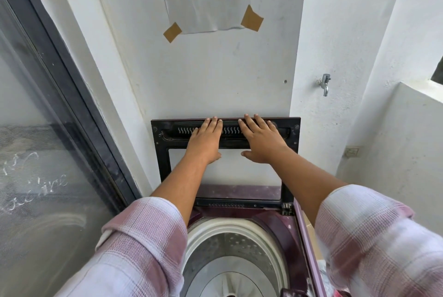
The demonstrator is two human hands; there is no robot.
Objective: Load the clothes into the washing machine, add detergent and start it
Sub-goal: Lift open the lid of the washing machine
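The left hand (206, 139) and right hand (262, 142) lie flat, fingers straight, on the top bar of the lid (163, 164), gripping nothing. I judge the step to be setting the lid back against the wall (215, 76): press evenly with both palms and let go only once it leans safely and cannot drop onto the drum (230, 248). The washing machine (275, 222) stands against that wall right below the person, its lid nearly upright, inner face toward the person, hinge edge down and long edges running left to right.
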